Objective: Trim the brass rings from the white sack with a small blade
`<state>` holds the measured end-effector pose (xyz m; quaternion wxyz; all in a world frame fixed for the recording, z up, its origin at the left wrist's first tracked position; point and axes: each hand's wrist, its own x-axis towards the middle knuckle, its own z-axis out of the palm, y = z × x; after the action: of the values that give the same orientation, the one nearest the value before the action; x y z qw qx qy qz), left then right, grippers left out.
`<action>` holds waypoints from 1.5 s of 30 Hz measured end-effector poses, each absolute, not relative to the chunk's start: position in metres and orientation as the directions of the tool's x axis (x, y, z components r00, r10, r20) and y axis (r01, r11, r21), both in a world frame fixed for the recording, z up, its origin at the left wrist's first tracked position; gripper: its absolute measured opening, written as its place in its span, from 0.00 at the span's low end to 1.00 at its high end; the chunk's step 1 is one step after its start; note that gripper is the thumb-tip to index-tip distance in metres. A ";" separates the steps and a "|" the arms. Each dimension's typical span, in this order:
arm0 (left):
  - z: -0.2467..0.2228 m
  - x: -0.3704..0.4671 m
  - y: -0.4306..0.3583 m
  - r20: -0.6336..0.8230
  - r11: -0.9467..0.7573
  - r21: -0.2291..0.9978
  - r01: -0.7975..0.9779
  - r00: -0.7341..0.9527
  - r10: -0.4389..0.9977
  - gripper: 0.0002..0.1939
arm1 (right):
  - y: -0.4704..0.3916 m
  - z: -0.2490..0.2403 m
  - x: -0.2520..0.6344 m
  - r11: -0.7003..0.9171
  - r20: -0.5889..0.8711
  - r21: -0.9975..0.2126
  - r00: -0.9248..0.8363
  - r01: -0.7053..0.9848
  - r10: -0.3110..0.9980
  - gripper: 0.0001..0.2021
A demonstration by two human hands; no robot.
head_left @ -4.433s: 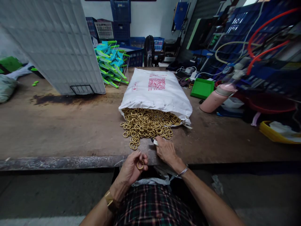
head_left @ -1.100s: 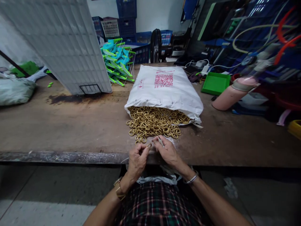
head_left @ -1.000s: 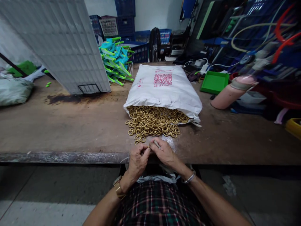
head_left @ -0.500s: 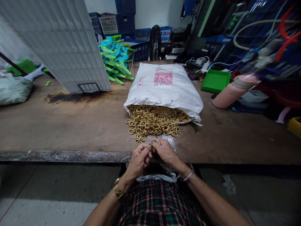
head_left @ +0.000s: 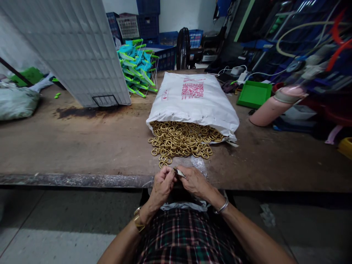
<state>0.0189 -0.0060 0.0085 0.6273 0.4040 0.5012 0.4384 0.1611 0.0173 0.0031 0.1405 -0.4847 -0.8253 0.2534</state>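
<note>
My left hand (head_left: 162, 185) is closed in a pinch at the table's front edge. A gold ring showed at its fingertips a moment ago; my fingers now mostly hide it. Closed too, my right hand (head_left: 196, 182) grips a small pale-handled tool with a dark tip (head_left: 180, 173), perhaps a small knife. That tip points left and meets the left fingertips. Just beyond both hands lies a heap of gold rings (head_left: 181, 141), spilling out of the open mouth of a white woven sack (head_left: 176, 104) with red print.
A grey ribbed panel (head_left: 79, 55) stands at the left, beside a stack of green and turquoise pieces (head_left: 137, 69). To the right are a green tray (head_left: 254, 94) and a leaning pink bottle (head_left: 271, 110). A black fan (head_left: 183, 47) and blue crates (head_left: 148, 25) are behind.
The tool in my right hand has swung from pointing up and away to pointing left at my left fingertips. My right hand has tilted slightly lower; the heap looks the same.
</note>
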 end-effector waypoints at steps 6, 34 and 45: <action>0.006 0.016 -0.013 -0.240 0.250 0.960 -0.124 0.086 0.967 0.19 | 0.018 0.011 0.158 0.390 -0.104 -0.457 -0.483 0.800 0.870 0.11; 0.007 -0.006 -0.006 -0.497 0.478 0.534 -0.697 0.198 0.845 0.10 | 0.045 0.003 0.131 0.111 -0.065 -0.184 -0.125 0.977 0.990 0.07; 0.011 0.015 -0.004 -0.466 0.458 0.765 -0.452 0.102 0.879 0.18 | 0.036 -0.001 0.155 0.185 -0.041 -0.215 -0.198 0.959 0.979 0.07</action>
<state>0.0147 -0.0043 0.0113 0.7078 0.2235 0.4777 0.4699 0.1549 0.0364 -0.0012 0.0525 -0.6310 -0.7680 0.0966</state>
